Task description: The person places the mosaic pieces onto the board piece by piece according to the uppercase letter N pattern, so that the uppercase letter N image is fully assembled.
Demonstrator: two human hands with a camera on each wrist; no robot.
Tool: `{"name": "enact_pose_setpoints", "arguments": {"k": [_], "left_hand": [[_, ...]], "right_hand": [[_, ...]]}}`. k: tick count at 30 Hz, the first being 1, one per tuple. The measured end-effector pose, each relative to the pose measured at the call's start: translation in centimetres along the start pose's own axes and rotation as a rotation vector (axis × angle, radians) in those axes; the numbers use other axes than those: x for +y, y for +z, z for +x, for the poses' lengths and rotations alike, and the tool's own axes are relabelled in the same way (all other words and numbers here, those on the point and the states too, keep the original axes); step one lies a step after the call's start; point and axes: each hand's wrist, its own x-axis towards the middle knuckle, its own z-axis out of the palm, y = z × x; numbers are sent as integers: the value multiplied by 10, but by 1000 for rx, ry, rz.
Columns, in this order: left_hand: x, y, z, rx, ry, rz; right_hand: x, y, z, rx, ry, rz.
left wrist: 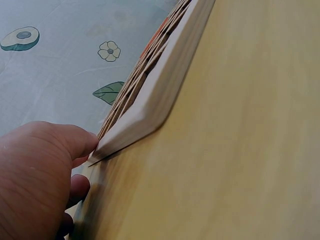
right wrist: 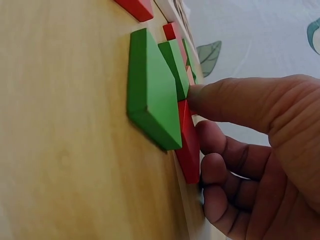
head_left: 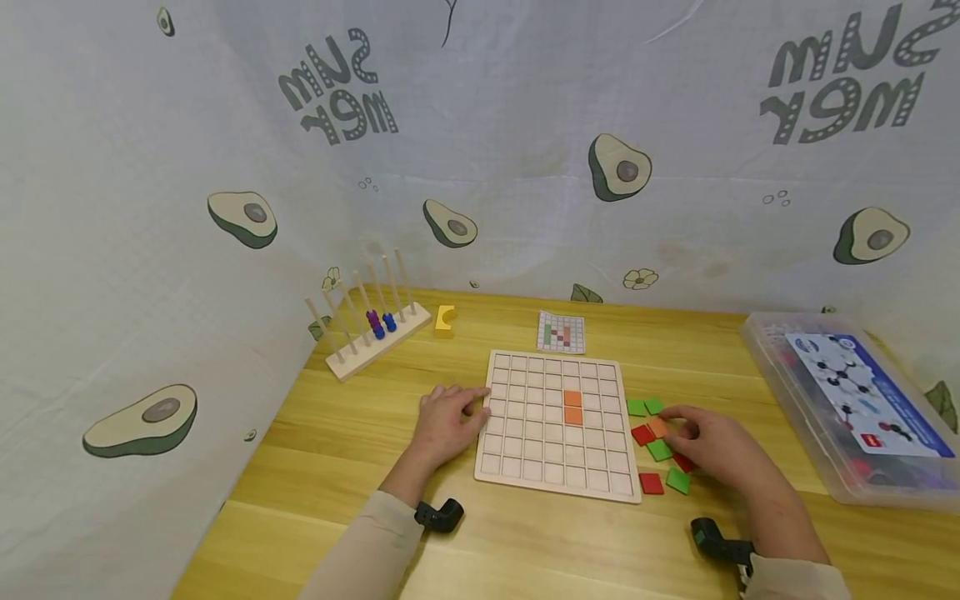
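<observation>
A square wooden grid board (head_left: 525, 482) lies on the table, with two orange tiles (head_left: 573, 407) in adjoining cells of one column. At its left edge, my left hand (head_left: 447, 421) rests with index finger and thumb against the side. In the left wrist view the thumb (left wrist: 80, 142) presses near the board's corner. My right hand (head_left: 712, 442) is over the loose tiles right of the board, thumb and index fingertips pinching an orange tile (head_left: 657, 427). Around it lie several green tiles (head_left: 678, 481) and red tiles (head_left: 652, 483); one red tile is partly under the hand.
Behind the board lies a printed pattern card (head_left: 561, 332) with coloured squares. A wooden peg rack (head_left: 382, 342) with purple and blue beads stands back left, beside a yellow arched block (head_left: 444, 322). A clear plastic box (head_left: 817, 417) sits at the right.
</observation>
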Motion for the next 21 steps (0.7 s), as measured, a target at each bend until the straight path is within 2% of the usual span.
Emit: {"name": "enact_pose_setpoints", "arguments": {"k": [13,21], "left_hand": [[1,-1,0,-9,-2,-4],[0,0,0,1,2,-1]], "right_hand": [[0,0,-2,-6,-38,-5],[2,0,0,3,1,16]]}}
